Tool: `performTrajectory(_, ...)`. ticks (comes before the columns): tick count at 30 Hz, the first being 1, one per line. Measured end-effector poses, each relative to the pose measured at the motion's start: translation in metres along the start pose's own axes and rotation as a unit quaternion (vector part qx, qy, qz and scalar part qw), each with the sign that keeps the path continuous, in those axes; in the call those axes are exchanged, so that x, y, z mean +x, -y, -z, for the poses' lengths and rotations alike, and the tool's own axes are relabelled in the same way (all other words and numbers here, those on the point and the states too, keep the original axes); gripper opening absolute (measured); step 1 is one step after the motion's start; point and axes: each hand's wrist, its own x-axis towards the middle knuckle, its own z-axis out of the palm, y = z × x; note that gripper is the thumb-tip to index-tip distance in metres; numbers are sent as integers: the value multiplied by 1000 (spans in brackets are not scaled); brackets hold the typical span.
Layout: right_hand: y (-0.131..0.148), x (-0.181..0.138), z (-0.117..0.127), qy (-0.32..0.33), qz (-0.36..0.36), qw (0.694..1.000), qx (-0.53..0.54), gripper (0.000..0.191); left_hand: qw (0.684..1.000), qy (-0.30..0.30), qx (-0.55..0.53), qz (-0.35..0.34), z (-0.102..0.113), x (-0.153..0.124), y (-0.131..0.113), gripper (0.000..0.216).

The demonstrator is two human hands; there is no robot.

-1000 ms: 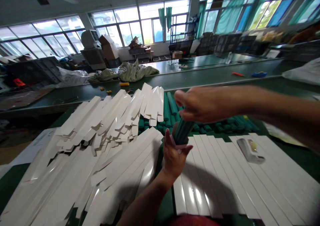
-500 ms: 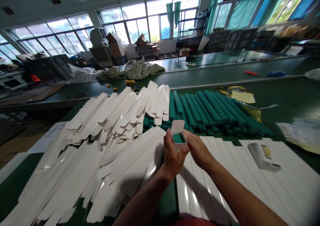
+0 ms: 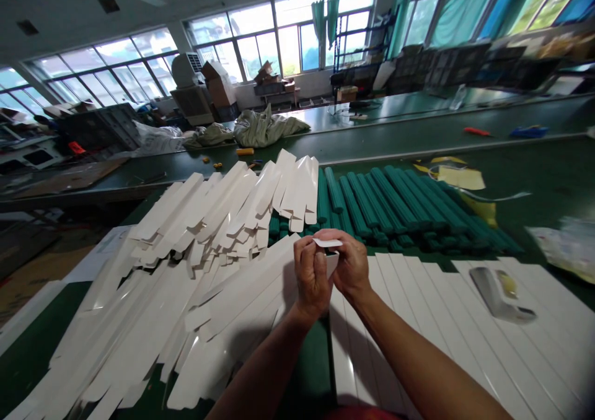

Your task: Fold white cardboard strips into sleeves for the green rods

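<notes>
Both hands are around the end of a white carton (image 3: 331, 262), held up over the table. My left hand (image 3: 312, 277) wraps its left side, fingers curled. My right hand (image 3: 351, 265) grips the right side, with its fingers at the carton's end flap (image 3: 328, 243), which is bent partway over the opening. What lies inside is now mostly hidden. Behind the hands lies a stack of green ribbed rods (image 3: 395, 200). To the left is a loose heap of white folded cartons (image 3: 218, 209). Long white cartons (image 3: 418, 308) lie side by side at the right.
A white tape dispenser (image 3: 499, 293) with yellow tape rests on the right cartons. Farther right are a clear plastic bag (image 3: 567, 246) and yellow scraps (image 3: 460, 177). Across the back table lie a crumpled sheet (image 3: 264, 127), a red tool (image 3: 476, 132) and a blue item (image 3: 528, 132).
The carton's end flap, upright before with green showing in the opening, is now folded down partway. My right hand's fingers have moved up and over to the flap.
</notes>
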Motion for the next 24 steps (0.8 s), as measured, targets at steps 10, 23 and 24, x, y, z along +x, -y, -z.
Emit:
performTrajectory(10, -11, -8, 13, 67, 63, 990, -106, 41, 994, 71, 25, -73, 14, 10, 15, 45)
performTrajectory(23, -37, -34, 22, 77, 39, 927, -364, 80, 934, 276, 182, -133, 53, 59, 0, 41)
performTrajectory(24, -36, -34, 21, 78, 40, 927, -364, 78, 931, 285, 182, -136, 55, 62, -2, 40)
